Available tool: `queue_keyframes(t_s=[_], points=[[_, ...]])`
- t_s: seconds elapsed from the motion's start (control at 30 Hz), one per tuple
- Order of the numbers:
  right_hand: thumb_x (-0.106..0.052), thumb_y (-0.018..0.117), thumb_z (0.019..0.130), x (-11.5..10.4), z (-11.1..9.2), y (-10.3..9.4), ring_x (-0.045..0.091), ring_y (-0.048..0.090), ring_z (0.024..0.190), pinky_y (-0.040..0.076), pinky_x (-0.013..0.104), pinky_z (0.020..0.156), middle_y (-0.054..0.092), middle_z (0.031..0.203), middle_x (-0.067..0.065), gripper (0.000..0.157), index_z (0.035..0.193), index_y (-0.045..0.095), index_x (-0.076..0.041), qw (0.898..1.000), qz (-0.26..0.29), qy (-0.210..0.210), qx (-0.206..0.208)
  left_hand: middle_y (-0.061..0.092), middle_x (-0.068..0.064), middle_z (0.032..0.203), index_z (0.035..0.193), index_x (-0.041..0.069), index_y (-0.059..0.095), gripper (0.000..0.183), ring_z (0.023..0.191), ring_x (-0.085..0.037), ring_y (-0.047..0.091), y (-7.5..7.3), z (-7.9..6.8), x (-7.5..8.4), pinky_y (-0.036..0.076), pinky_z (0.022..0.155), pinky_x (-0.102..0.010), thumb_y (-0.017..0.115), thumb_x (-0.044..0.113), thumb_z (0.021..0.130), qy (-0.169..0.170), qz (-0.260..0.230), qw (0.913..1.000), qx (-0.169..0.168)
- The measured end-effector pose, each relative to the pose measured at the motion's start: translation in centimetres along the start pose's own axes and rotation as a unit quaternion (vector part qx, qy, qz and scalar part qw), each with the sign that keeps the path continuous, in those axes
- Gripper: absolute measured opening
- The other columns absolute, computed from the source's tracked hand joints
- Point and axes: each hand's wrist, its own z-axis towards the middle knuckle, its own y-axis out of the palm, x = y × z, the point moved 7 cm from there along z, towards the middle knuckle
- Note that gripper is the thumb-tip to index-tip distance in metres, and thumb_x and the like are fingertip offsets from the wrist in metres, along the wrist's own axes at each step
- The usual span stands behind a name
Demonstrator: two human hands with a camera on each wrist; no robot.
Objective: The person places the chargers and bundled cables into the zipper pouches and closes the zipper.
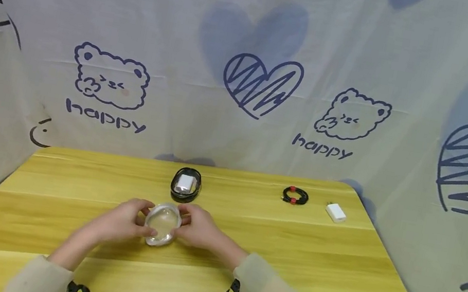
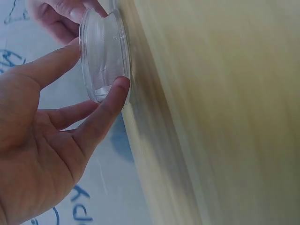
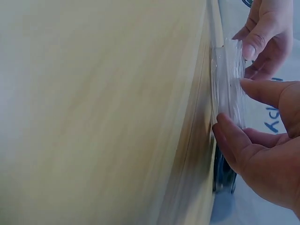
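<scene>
A round, see-through plastic case (image 1: pixel 162 226) is held between both hands, low over the table near its middle. My left hand (image 1: pixel 128 223) grips its left side, with the thumb and fingers on the rim. On the opposite side my right hand (image 1: pixel 199 227) pinches the edge. The left wrist view shows the clear case (image 2: pixel 104 56) side-on, shallow with two rims. In the right wrist view, the clear case (image 3: pixel 228 86) stands between the fingers of both hands. Just behind it lies a black oval case (image 1: pixel 184 198) with a white charger (image 1: pixel 185 184) inside.
A coiled black cable (image 1: pixel 302 198) with red ties lies at the back right of the wooden table (image 1: pixel 289 260). To its right is a white plug adapter (image 1: pixel 336 212). A printed cloth (image 1: pixel 189 28) hangs behind the table and along its sides.
</scene>
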Motion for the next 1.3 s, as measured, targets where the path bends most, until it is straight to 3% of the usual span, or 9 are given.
queue_keyframes(t_s=[0.37, 0.53, 0.73, 0.83, 1.03, 1.17, 1.3], points=[[0.0, 0.08, 0.084, 1.8, -3.4, -3.7, 0.034, 0.066, 0.115, 0.057, 0.036, 0.097, 0.06, 0.13, 0.024, 0.061, 0.139, 0.055, 0.012, 0.999, -0.035, -0.006, 0.001, 0.059, -0.019, 0.123, 0.141, -0.01, 0.053, 0.072, 0.093, -0.018, 0.067, 3.3, 1.5, 3.0, 0.059, 0.074, -0.028, 0.088, 0.021, 0.086, 0.018, 0.027, 0.9993, -0.017], [-0.001, 0.079, 0.085, 2.4, -4.8, -5.2, 0.035, 0.065, 0.115, 0.057, 0.04, 0.098, 0.058, 0.13, 0.024, 0.06, 0.139, 0.054, 0.012, 0.999, -0.04, -0.01, 0.008, 0.055, -0.019, 0.123, 0.142, -0.009, 0.052, 0.078, 0.093, -0.017, 0.066, 4.7, 2.2, 4.5, 0.059, 0.076, -0.028, 0.091, 0.023, 0.082, 0.042, 0.037, 0.9978, -0.034], [0.001, 0.077, 0.089, 2.9, -6.3, -6.4, 0.036, 0.066, 0.116, 0.058, 0.04, 0.097, 0.057, 0.134, 0.027, 0.059, 0.141, 0.052, 0.013, 0.999, -0.034, -0.012, 0.015, 0.051, -0.016, 0.118, 0.143, -0.01, 0.051, 0.088, 0.094, -0.02, 0.058, 6.3, 2.8, 6.1, 0.056, 0.083, -0.037, 0.094, 0.03, 0.077, 0.071, 0.078, 0.9935, -0.044], [0.003, 0.077, 0.089, 3.1, -6.8, -6.8, 0.038, 0.065, 0.116, 0.059, 0.036, 0.096, 0.055, 0.134, 0.029, 0.059, 0.14, 0.051, 0.014, 0.999, -0.022, -0.011, 0.021, 0.052, -0.017, 0.121, 0.143, -0.009, 0.051, 0.089, 0.1, -0.024, 0.058, 6.8, 3.2, 6.7, 0.056, 0.089, -0.044, 0.095, 0.03, 0.076, 0.088, 0.103, 0.9902, -0.035], [0.004, 0.077, 0.089, 3.8, -7.2, -7.1, 0.036, 0.064, 0.118, 0.058, 0.028, 0.095, 0.053, 0.134, 0.027, 0.06, 0.142, 0.05, 0.013, 1.0, -0.008, 0.002, 0.027, 0.048, -0.023, 0.147, 0.148, -0.008, 0.048, 0.098, 0.132, -0.04, 0.049, 7.4, 4.2, 7.4, 0.047, 0.109, -0.055, 0.098, 0.027, 0.071, 0.119, 0.135, 0.9835, -0.021], [0.002, 0.077, 0.09, 4.1, -7.3, -7.2, 0.035, 0.064, 0.118, 0.058, 0.028, 0.095, 0.053, 0.136, 0.026, 0.061, 0.144, 0.05, 0.012, 1.0, -0.016, 0.003, 0.024, 0.04, -0.024, 0.159, 0.151, -0.008, 0.044, 0.104, 0.144, -0.045, 0.035, 7.8, 4.8, 7.7, 0.038, 0.116, -0.06, 0.098, 0.026, 0.069, 0.144, 0.136, 0.9793, -0.041], [-0.001, 0.075, 0.092, 4.1, -7.7, -7.4, 0.035, 0.065, 0.118, 0.057, 0.037, 0.098, 0.057, 0.138, 0.026, 0.059, 0.144, 0.051, 0.011, 0.999, -0.026, -0.003, 0.023, 0.039, -0.024, 0.161, 0.153, -0.008, 0.043, 0.105, 0.144, -0.046, 0.034, 8.1, 5.1, 8.1, 0.037, 0.116, -0.061, 0.098, 0.025, 0.069, 0.161, 0.121, 0.9772, -0.069]])
